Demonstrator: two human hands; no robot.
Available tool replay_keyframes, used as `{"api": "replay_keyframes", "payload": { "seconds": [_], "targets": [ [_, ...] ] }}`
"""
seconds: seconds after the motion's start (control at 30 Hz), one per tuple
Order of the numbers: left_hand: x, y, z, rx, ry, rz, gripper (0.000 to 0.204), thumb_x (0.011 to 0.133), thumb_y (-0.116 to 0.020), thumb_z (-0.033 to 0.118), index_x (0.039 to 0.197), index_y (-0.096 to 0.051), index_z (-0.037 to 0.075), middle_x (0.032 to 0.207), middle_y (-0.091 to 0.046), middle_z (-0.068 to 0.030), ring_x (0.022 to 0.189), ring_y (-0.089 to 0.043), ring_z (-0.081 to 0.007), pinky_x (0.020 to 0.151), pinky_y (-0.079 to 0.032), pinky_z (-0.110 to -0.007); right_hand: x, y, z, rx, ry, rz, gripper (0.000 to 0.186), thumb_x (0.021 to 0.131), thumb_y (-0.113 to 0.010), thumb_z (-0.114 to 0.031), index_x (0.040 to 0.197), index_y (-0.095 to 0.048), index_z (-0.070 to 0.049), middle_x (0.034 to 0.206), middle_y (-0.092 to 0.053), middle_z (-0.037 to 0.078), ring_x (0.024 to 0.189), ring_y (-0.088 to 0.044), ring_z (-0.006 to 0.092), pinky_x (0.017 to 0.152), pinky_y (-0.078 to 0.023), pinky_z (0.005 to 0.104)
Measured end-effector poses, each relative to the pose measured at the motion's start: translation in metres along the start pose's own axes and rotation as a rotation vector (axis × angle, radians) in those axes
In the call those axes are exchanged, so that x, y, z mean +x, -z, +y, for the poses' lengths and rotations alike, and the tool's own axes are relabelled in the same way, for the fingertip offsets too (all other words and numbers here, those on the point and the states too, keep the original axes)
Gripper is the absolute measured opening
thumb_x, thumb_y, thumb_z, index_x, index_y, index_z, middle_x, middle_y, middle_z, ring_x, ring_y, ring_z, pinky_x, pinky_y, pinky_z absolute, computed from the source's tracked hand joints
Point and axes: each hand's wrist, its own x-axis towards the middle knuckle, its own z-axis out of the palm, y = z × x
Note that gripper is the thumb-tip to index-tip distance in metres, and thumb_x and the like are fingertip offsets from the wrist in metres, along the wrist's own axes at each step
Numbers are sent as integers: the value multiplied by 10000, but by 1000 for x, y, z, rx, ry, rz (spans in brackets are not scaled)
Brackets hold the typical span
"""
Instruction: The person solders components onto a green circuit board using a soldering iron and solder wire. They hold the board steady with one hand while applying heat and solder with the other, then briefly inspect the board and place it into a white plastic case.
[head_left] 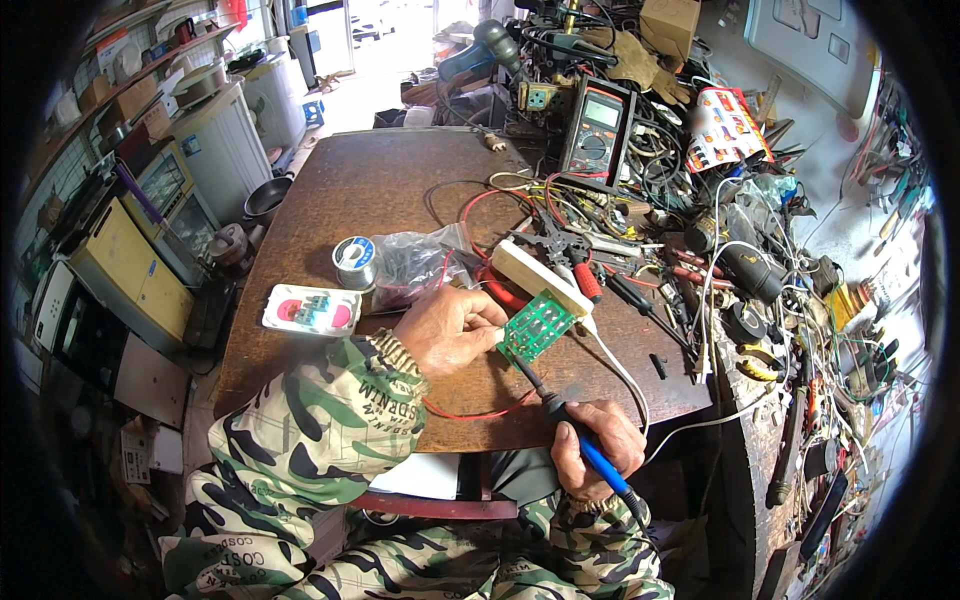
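My left hand (448, 335) is closed at the left edge of a green circuit board (540, 325), its fingertips pinching a small part I cannot make out. The board leans on a cream power strip (535, 275). My right hand (600, 450) grips a blue-and-black soldering iron (610, 470), whose tip reaches the board's lower left. Left of my left hand are a white plastic casing with pink pads (315, 309), a solder spool (353, 260) and a clear plastic bag (415, 260). A red wire runs below the board.
The brown tabletop (330, 190) holds tangled wires, pliers and screwdrivers at the right, behind which stands a multimeter (595, 135) among piled tools and cables. Shelves and appliances (150, 270) line the left. A bright doorway is at the back.
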Motion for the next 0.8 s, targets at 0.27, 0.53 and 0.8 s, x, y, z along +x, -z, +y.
{"api": "replay_keyframes", "payload": {
  "seconds": [0.27, 0.53, 0.8],
  "targets": [
    [2, 0, -3, 11, -4, 6, 169, 937, -655, 29, 1086, -663, -50, 913, -700, -70, 780, -648, -104, 693, -552, -265, 1, -1, -1, -3, 8, 8, 256, 707, -734, -26, 953, -692, 29, 723, -676, 144, 552, -640, 221, 503, -490, 303],
    [7, -2, -6, 0, -21, -10, 172, 937, -659, 36, 1087, -663, -49, 916, -703, -75, 773, -649, -106, 688, -552, -268, -1, 0, 0, -23, -18, 7, 255, 703, -738, -27, 950, -696, 25, 707, -670, 136, 539, -630, 216, 497, -474, 297],
    [5, -1, -8, 8, -21, -3, 170, 939, -655, 34, 1087, -663, -49, 917, -703, -77, 774, -649, -106, 690, -553, -271, 0, -1, 0, -29, -9, 7, 255, 704, -739, -34, 949, -698, 21, 700, -665, 130, 532, -621, 212, 490, -467, 299]
  ]
}}
